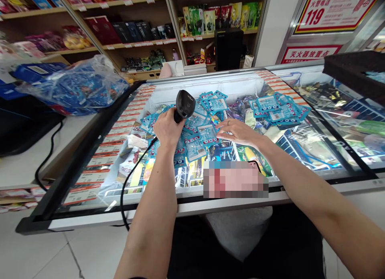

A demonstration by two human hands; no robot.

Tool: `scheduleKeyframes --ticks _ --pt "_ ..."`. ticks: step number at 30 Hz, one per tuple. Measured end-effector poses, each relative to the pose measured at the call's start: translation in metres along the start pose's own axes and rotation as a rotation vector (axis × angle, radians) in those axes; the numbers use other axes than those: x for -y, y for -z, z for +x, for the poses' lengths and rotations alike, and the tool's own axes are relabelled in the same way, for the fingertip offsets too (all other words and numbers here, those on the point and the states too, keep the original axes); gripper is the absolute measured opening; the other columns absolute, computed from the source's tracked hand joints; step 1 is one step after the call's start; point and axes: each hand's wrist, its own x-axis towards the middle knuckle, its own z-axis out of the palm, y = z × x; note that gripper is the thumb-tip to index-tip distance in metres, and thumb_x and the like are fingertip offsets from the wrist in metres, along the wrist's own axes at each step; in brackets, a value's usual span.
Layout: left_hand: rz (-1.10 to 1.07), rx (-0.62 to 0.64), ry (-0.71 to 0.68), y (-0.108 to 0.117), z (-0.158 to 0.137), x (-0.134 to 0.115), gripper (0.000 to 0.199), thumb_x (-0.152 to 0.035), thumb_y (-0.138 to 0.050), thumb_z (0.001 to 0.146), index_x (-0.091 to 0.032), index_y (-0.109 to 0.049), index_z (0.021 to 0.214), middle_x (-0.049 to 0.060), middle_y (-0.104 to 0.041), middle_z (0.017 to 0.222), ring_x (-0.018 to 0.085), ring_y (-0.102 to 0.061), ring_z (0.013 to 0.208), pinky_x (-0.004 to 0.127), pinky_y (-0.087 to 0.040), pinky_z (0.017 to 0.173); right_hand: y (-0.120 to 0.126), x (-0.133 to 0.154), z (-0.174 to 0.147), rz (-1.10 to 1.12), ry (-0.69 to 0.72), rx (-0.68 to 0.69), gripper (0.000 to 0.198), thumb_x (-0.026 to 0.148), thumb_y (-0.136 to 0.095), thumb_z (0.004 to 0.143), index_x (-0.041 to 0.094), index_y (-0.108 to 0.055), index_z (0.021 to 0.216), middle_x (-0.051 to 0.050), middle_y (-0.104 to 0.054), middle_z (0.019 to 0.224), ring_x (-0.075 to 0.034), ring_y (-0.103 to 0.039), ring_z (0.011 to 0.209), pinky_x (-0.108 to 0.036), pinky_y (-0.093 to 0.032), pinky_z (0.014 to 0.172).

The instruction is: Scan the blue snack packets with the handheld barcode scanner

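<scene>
My left hand [168,128] is wrapped round the handle of a black barcode scanner [185,104], its head held over a spread pile of blue packets. My right hand [237,131], with a ring on one finger, reaches in from the right with fingers stretched out. Its fingertips are at the right edge of a blue packet [207,134]; whether they touch it is unclear. Several more blue packets [195,150] lie loosely overlapped on the freezer's glass top [120,176]. To the right, a second heap of blue packets [275,106] rests on the glass.
The scanner's black cable [128,178] runs down over the freezer's front edge. A pixelated pinkish item [236,180] lies near that edge. On the left counter sits a plastic bag of blue packages [87,86]. A dark tray [355,72] stands right; stocked shelves [138,44] rise behind.
</scene>
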Motion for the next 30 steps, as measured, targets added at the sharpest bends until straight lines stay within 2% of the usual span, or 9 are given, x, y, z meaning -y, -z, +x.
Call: scheduleKeyframes --ticks 2,4,7,10,15,17,23,26,30 --pt "0.02 0.034 0.031 0.002 0.0 -0.003 0.043 -0.05 -0.053 0.08 -0.022 -0.06 0.112 0.009 -0.067 0.102 0.028 -0.059 0.103 0.034 -0.044 0.081 0.0 -0.001 -0.001 -0.031 -0.151 -0.055 0.051 0.06 -0.033 0.092 0.024 -0.069 0.099 -0.005 -0.065 0.117 -0.022 -0.057 0.112 -0.041 -0.044 0.098" --pt "0.029 0.056 0.045 0.004 0.0 -0.005 0.043 -0.049 -0.053 0.08 -0.023 -0.06 0.113 0.009 -0.067 0.104 0.028 -0.059 0.105 0.034 -0.043 0.083 -0.004 0.002 0.0 -0.065 -0.26 -0.095 0.057 0.065 -0.031 0.09 0.024 -0.065 0.109 -0.007 -0.063 0.12 -0.024 -0.056 0.112 -0.042 -0.044 0.098" --pt "0.027 0.077 0.045 0.004 0.0 -0.007 0.044 -0.049 -0.052 0.081 -0.023 -0.059 0.115 0.009 -0.066 0.106 0.028 -0.058 0.107 0.034 -0.043 0.085 -0.014 0.009 0.003 -0.14 -0.324 -0.099 0.073 0.075 -0.032 0.082 0.023 -0.055 0.128 -0.01 -0.053 0.133 -0.031 -0.047 0.123 -0.049 -0.038 0.102" --pt "0.019 0.092 0.037 0.003 0.0 -0.007 0.044 -0.048 -0.052 0.081 -0.022 -0.058 0.116 0.01 -0.065 0.108 0.029 -0.057 0.109 0.035 -0.042 0.087 -0.022 0.009 0.004 -0.184 -0.348 -0.085 0.087 0.083 -0.045 0.07 0.022 -0.051 0.132 -0.012 -0.044 0.142 -0.037 -0.039 0.128 -0.055 -0.035 0.103" --pt "0.012 0.084 0.003 0.004 -0.001 -0.009 0.042 -0.048 -0.052 0.081 -0.021 -0.06 0.113 0.01 -0.066 0.106 0.029 -0.058 0.107 0.036 -0.043 0.085 -0.023 -0.01 0.003 -0.016 -0.338 -0.099 0.054 0.061 -0.063 0.075 0.023 -0.059 0.115 -0.008 -0.051 0.134 -0.031 -0.044 0.125 -0.05 -0.036 0.105" --pt "0.012 0.075 -0.017 0.004 0.0 -0.01 0.043 -0.049 -0.053 0.08 -0.021 -0.06 0.112 0.01 -0.067 0.104 0.029 -0.058 0.105 0.035 -0.043 0.083 -0.019 -0.018 0.001 0.093 -0.375 -0.134 0.051 0.052 -0.069 0.072 0.022 -0.058 0.112 -0.008 -0.056 0.127 -0.029 -0.048 0.121 -0.048 -0.039 0.103" --pt "-0.001 0.071 -0.125 0.004 0.0 -0.011 0.043 -0.048 -0.055 0.08 -0.021 -0.06 0.114 0.01 -0.067 0.104 0.028 -0.059 0.103 0.034 -0.043 0.081 -0.009 -0.049 -0.007 0.496 -0.519 -0.45 0.052 0.04 -0.073 0.067 0.021 -0.055 0.113 -0.005 -0.065 0.107 -0.026 -0.064 0.094 -0.046 -0.053 0.084" --pt "-0.013 0.125 -0.286 0.005 -0.002 -0.014 0.041 -0.044 -0.055 0.081 -0.022 -0.059 0.116 0.009 -0.067 0.107 0.027 -0.059 0.103 0.033 -0.043 0.08 -0.007 -0.071 -0.013 0.615 -0.596 -0.602 0.055 0.044 -0.069 0.068 0.023 -0.055 0.117 -0.005 -0.065 0.103 -0.023 -0.065 0.073 -0.046 -0.057 0.065" --pt "-0.024 0.232 -0.512 0.008 -0.005 -0.024 0.037 -0.038 -0.055 0.082 -0.023 -0.06 0.115 0.008 -0.068 0.104 0.026 -0.061 0.1 0.032 -0.043 0.075 -0.008 -0.091 -0.02 0.646 -0.65 -0.774 0.062 0.042 -0.071 0.064 0.022 -0.05 0.119 -0.008 -0.065 0.101 -0.023 -0.065 0.071 -0.045 -0.058 0.061"
